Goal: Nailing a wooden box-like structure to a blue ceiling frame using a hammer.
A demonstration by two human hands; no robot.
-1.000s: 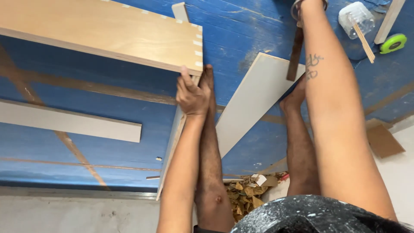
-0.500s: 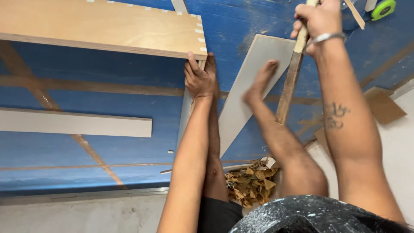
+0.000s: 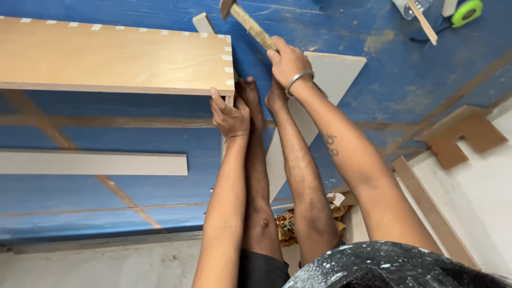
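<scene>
Where the blue floor (image 3: 133, 133) shows at far left, a grey strip (image 3: 90, 163) lies flat, and above it sits a wooden box (image 3: 112, 53) with finger joints along its top and right edges. At the box's lower right corner the left hand (image 3: 230, 113) presses against the wood, its fingers curled over the corner and the upright board below it, gripping that edge. Just right of this hand, two bare feet (image 3: 261, 98) rest against the same corner, legs stretched back toward the camera. Over them the right hand (image 3: 285, 60) is closed round the wooden handle of a hammer (image 3: 250, 24), whose head is at the top edge, above the box's right end. A grey panel (image 3: 336, 80) lies under the right arm. Farther right are brown offcuts (image 3: 464, 133), and a green tape measure (image 3: 466, 12) sits at the top corner.
</scene>
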